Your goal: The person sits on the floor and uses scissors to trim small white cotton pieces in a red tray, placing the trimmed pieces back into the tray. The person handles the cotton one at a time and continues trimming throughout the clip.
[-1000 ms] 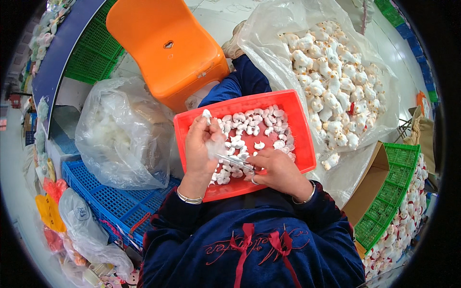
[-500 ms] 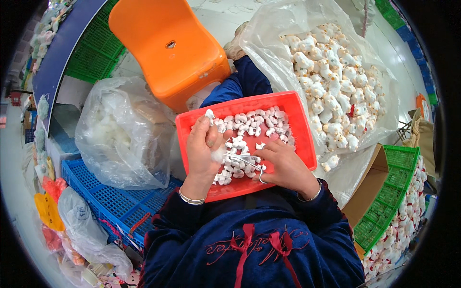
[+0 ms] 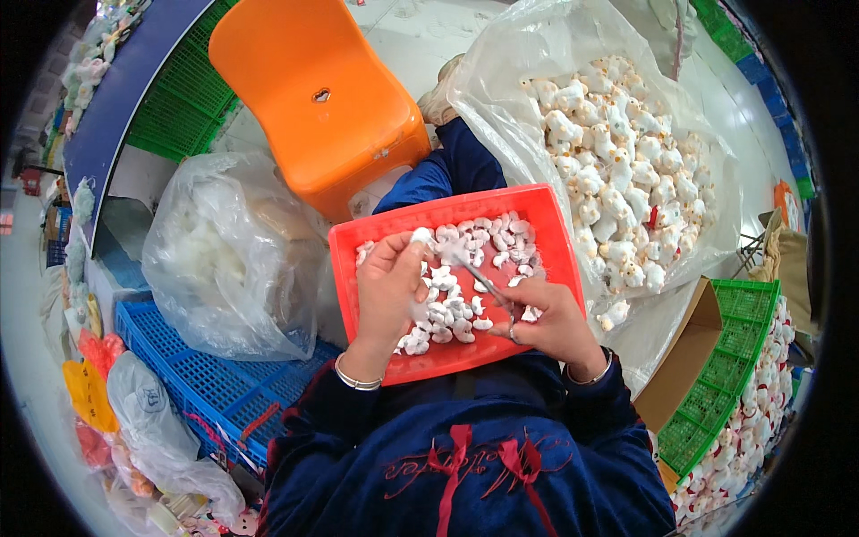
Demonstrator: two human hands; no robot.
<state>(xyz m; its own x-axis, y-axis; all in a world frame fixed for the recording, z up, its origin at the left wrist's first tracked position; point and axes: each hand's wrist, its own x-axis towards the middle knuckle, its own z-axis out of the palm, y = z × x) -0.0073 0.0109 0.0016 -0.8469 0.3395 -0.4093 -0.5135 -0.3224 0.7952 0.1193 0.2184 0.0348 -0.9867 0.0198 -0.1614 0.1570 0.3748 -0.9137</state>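
Note:
My left hand (image 3: 386, 291) is closed, pinching a small white fabric piece (image 3: 420, 236) between thumb and fingertips over the left part of a red tray (image 3: 565, 268). My right hand (image 3: 557, 324) grips metal forceps (image 3: 483, 283) with scissor-like ring handles. Their tips point up and left toward the pinched piece, with a blurred tuft of white stuffing (image 3: 455, 251) around them. Many small curved white pieces (image 3: 438, 313) lie loose in the tray under both hands. The tray rests in front of my body, above my legs.
To the left sit a clear bag of white stuffing (image 3: 210, 251) and a blue crate (image 3: 233, 385). An orange chair (image 3: 349, 116) stands ahead. At right are an open plastic bag of white plush toys (image 3: 617, 170), a cardboard box (image 3: 684, 353) and a green crate (image 3: 729, 376).
The forceps have swung up from lying nearly level, and the stuffing tuft has come from beside my left palm to near the pinched piece. My left fingertips have moved right and lower.

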